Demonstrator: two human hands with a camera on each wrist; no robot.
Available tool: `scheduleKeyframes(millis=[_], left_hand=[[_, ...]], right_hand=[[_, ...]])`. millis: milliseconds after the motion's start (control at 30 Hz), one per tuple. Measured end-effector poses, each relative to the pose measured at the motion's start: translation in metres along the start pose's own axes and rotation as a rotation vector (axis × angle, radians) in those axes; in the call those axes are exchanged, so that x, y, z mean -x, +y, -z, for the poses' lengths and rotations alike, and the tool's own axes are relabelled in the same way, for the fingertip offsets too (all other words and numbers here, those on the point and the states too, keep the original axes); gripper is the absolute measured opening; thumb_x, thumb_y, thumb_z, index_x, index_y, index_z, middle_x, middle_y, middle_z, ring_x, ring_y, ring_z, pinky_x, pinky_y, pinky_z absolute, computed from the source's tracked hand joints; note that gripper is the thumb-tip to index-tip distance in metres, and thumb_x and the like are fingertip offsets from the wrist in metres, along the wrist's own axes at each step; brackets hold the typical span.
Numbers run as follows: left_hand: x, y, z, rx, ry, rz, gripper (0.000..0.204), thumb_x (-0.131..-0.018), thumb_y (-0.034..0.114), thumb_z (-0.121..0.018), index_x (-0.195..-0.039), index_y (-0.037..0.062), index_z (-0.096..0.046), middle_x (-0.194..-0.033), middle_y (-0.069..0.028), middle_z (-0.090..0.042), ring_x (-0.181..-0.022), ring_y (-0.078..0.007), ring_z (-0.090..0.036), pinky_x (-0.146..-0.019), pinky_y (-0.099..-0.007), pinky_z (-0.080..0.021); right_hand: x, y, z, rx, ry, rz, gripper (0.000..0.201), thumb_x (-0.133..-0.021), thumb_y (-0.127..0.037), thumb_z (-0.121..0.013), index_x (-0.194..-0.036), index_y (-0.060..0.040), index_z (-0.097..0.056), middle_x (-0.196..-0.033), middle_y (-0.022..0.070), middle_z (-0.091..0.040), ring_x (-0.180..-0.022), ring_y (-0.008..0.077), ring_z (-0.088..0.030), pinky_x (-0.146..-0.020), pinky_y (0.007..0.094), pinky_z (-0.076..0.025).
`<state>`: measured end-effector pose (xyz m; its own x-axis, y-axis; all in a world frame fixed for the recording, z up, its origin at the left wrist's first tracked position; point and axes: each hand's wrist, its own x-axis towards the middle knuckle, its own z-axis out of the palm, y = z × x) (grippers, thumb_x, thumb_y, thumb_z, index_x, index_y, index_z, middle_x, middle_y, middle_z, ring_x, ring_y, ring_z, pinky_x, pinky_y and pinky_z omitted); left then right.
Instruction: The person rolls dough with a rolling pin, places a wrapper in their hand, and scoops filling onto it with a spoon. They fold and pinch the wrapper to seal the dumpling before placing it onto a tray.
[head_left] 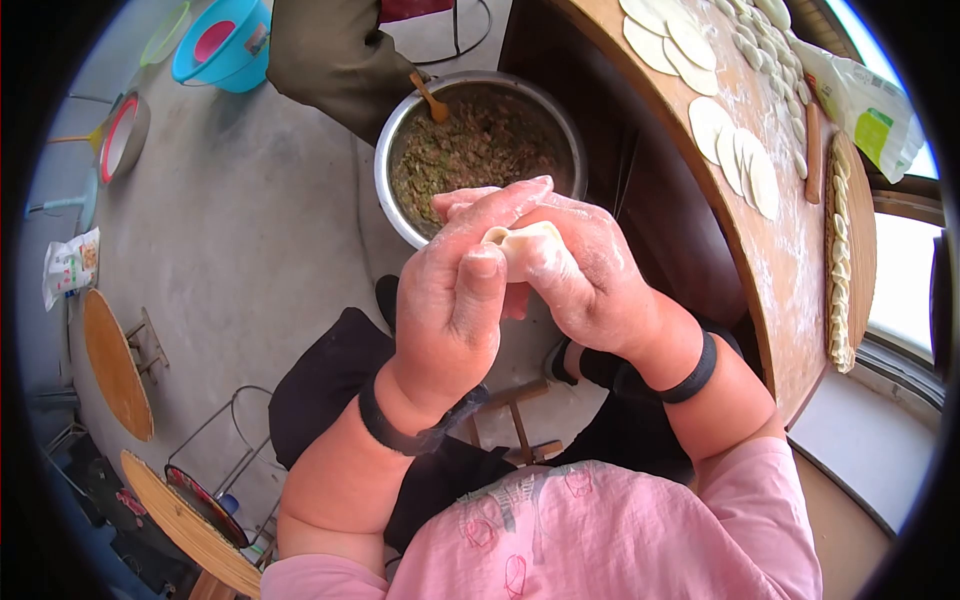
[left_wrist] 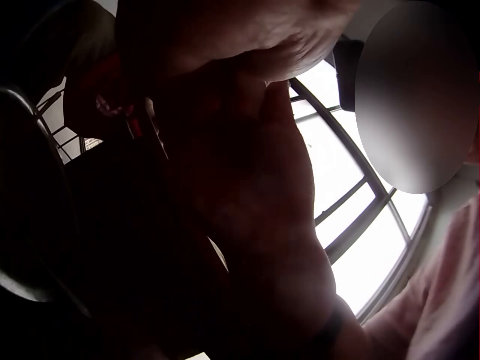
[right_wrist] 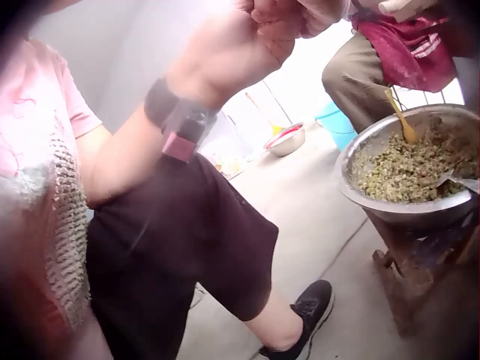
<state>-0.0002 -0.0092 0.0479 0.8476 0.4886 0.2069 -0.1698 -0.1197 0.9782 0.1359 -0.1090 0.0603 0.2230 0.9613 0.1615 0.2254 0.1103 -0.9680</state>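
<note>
Both hands are up in front of the person's chest, pressed together around one dumpling [head_left: 522, 240], which sits between the fingertips just in front of the metal bowl of filling [head_left: 478, 150]. The left hand [head_left: 455, 300] has its grip clenched on the dumpling, thumb pinching the dough edge from the near side; the right hand [head_left: 585, 275], dusted with flour, has its grip closed on it from the three o'clock side. A wooden spoon [head_left: 430, 98] stands in the filling at the bowl's eleven o'clock rim. At two o'clock from the hands the floured round counter [head_left: 780, 270] carries flat dough wrappers [head_left: 735, 150], a rolling pin [head_left: 813, 140] and a row of finished dumplings [head_left: 840, 260] along its far edge
</note>
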Motion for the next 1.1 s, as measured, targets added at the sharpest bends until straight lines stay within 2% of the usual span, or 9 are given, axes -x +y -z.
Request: scheduleKeyframes(millis=[100, 200, 267, 400, 500, 567, 733, 967, 1100], left_hand=[[0.0, 0.005, 0.002, 0.072, -0.068, 0.089, 0.06, -0.11, 0.043, -0.028, -0.129, -0.0046, -0.058, -0.13, -0.016, -0.059, -0.092, -0.0174, -0.063, -0.072, -0.0268, -0.053], [-0.002, 0.005, -0.004, 0.144, -0.051, 0.15, 0.057, -0.111, 0.04, -0.026, -0.126, -0.0037, -0.059, -0.127, -0.0148, -0.061, -0.08, -0.0139, -0.061, -0.059, -0.0228, -0.049], [-0.004, 0.008, -0.006, 0.198, -0.035, 0.193, 0.054, -0.111, 0.036, -0.026, -0.124, -0.0029, -0.06, -0.122, -0.0136, -0.062, -0.081, -0.0138, -0.061, -0.059, -0.023, -0.049], [-0.006, 0.007, -0.01, 0.246, 0.015, 0.224, 0.048, -0.111, 0.028, -0.026, -0.119, -0.0016, -0.062, -0.116, -0.0112, -0.065, -0.082, -0.0121, -0.061, -0.059, -0.0228, -0.049], [-0.002, 0.002, -0.012, 0.071, 0.068, 0.176, 0.042, -0.108, 0.021, -0.028, -0.117, -0.0021, -0.062, -0.113, -0.0133, -0.067, -0.088, -0.0178, -0.064, -0.07, -0.0279, -0.051], [0.0, -0.005, -0.011, -0.134, 0.076, -0.012, 0.04, -0.106, 0.019, -0.03, -0.114, -0.0026, -0.063, -0.112, -0.0154, -0.067, -0.094, -0.0233, -0.064, -0.081, -0.0321, -0.05], [0.0, -0.002, -0.012, -0.144, 0.068, -0.023, 0.039, -0.102, 0.016, -0.032, -0.108, -0.0029, -0.065, -0.11, -0.0183, -0.067, -0.105, -0.0312, -0.061, -0.097, -0.0381, -0.045], [0.0, 0.004, -0.017, -0.157, 0.098, 0.026, 0.038, -0.102, 0.015, -0.033, -0.107, -0.0035, -0.065, -0.11, -0.0185, -0.067, -0.104, -0.031, -0.062, -0.097, -0.0382, -0.046], [0.001, -0.01, -0.012, -0.275, 0.066, -0.137, 0.034, -0.102, 0.012, -0.034, -0.109, -0.0051, -0.063, -0.11, -0.0196, -0.066, -0.104, -0.0324, -0.062, -0.097, -0.0402, -0.047]], right_hand=[[-0.001, 0.002, 0.009, 0.027, -0.103, -0.047, 0.046, -0.105, -0.028, -0.036, -0.109, 0.0036, -0.069, -0.12, 0.0226, -0.068, -0.079, 0.0234, -0.071, -0.072, 0.0329, -0.058], [-0.003, -0.003, 0.001, -0.148, -0.04, -0.139, 0.042, -0.106, -0.027, -0.04, -0.102, 0.0049, -0.067, -0.094, 0.0177, -0.068, -0.063, 0.0205, -0.066, -0.06, 0.0314, -0.054], [-0.004, -0.007, -0.006, -0.249, 0.036, -0.194, 0.041, -0.106, -0.026, -0.042, -0.1, 0.0059, -0.066, -0.081, 0.0155, -0.068, -0.057, 0.0189, -0.064, -0.055, 0.0305, -0.052], [-0.004, -0.007, -0.012, -0.228, 0.119, -0.173, 0.036, -0.104, -0.02, -0.042, -0.102, 0.0078, -0.065, -0.083, 0.0175, -0.068, -0.061, 0.0224, -0.066, -0.058, 0.0328, -0.054], [-0.009, 0.017, -0.018, 0.058, 0.184, 0.222, 0.031, -0.1, -0.013, -0.042, -0.103, 0.0087, -0.064, -0.088, 0.0207, -0.068, -0.071, 0.0304, -0.067, -0.066, 0.038, -0.055], [-0.008, 0.024, -0.02, 0.201, 0.206, 0.397, 0.03, -0.097, -0.01, -0.042, -0.103, 0.009, -0.064, -0.091, 0.0228, -0.068, -0.079, 0.0357, -0.067, -0.073, 0.0412, -0.055], [0.0, 0.015, -0.023, 0.029, 0.208, 0.17, 0.03, -0.094, -0.008, -0.04, -0.1, 0.0085, -0.065, -0.098, 0.0247, -0.069, -0.089, 0.041, -0.066, -0.085, 0.043, -0.053], [0.0, 0.016, -0.027, 0.222, 0.305, 0.364, 0.03, -0.094, -0.009, -0.041, -0.099, 0.0085, -0.065, -0.099, 0.0241, -0.069, -0.086, 0.0402, -0.066, -0.083, 0.042, -0.054], [-0.001, 0.035, -0.025, 0.3, 0.271, 0.436, 0.031, -0.097, -0.013, -0.042, -0.103, 0.0081, -0.064, -0.093, 0.024, -0.069, -0.08, 0.0356, -0.068, -0.073, 0.0402, -0.056]])
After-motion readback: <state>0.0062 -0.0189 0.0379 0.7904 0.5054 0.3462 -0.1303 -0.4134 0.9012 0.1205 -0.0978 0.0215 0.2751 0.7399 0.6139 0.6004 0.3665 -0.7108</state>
